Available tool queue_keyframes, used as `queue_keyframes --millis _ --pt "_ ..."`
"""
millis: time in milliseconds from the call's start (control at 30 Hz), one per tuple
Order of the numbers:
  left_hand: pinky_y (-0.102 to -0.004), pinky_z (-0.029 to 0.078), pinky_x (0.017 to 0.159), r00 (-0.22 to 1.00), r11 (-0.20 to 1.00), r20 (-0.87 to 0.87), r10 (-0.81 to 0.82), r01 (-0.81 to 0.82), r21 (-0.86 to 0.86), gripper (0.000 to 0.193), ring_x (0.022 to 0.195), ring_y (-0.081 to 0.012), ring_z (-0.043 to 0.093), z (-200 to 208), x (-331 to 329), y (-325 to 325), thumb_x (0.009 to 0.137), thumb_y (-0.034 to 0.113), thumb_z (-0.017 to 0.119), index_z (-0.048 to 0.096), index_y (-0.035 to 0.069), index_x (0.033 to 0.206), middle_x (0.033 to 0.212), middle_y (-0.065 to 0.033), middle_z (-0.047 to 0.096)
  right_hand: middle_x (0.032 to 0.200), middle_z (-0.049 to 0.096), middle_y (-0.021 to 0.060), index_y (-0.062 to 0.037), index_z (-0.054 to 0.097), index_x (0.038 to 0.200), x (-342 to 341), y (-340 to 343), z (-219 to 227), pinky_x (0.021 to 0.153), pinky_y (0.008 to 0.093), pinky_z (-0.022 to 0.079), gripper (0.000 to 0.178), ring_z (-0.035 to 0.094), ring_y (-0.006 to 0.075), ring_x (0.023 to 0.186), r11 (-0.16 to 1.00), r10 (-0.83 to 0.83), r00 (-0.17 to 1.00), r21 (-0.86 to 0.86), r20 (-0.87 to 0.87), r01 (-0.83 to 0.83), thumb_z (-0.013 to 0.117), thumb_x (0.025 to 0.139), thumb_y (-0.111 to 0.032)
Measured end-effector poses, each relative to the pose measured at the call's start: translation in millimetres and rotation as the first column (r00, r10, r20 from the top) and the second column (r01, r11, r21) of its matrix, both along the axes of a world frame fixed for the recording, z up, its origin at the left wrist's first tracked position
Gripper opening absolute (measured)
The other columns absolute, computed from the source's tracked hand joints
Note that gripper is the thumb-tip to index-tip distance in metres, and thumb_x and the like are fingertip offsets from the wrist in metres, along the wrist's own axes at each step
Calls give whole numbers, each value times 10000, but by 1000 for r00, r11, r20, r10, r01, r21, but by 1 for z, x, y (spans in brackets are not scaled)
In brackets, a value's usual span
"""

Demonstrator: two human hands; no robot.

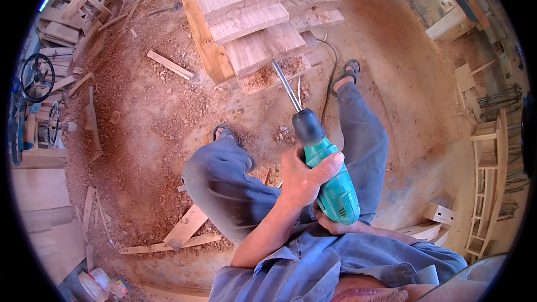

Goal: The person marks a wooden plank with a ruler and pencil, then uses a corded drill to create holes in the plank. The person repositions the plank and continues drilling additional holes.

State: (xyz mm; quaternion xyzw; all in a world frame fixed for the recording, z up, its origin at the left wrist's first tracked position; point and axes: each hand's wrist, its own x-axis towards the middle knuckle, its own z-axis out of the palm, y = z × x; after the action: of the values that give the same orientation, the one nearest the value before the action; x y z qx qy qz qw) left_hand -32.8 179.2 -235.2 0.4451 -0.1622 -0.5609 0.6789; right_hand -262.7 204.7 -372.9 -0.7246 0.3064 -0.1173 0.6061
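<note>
The left hand wraps its grip tightly around the body of a teal plastic power drill with a black chuck. The right hand cups the drill's rear from below, its grip mostly hidden. The long steel bit points toward eleven o'clock, its tip touching the sawdust-covered end of a stack of pale wooden planks on the sawdust-strewn floor.
</note>
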Motion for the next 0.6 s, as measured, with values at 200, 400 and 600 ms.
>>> queue_keyframes --millis 200,400,600 --pt "-325 572 717 1000 1000 -11 8 -8 6 288 769 -145 680 1 0 -1 835 154 858 685 -27 976 882 -79 708 904 645 78 -68 699 996 2 0 4 721 433 490 103 613 270 789 996 83 996 -38 -39 -84 714 895 -86" --pt "-322 570 712 999 1000 -22 24 -24 -2 275 761 -144 679 4 1 -3 839 147 854 688 -27 972 876 -75 707 960 655 103 -29 719 1052 3 -10 27 757 441 523 140 634 293 826 821 253 958 -493 -139 -288 688 920 -63" --pt "-310 564 702 1000 1000 -21 20 -20 12 259 751 -133 675 4 2 -3 847 167 849 697 -15 951 858 -69 707 1022 690 106 -31 722 1081 21 -11 44 771 434 559 199 674 284 895 936 153 985 -309 -73 -169 728 882 -26"
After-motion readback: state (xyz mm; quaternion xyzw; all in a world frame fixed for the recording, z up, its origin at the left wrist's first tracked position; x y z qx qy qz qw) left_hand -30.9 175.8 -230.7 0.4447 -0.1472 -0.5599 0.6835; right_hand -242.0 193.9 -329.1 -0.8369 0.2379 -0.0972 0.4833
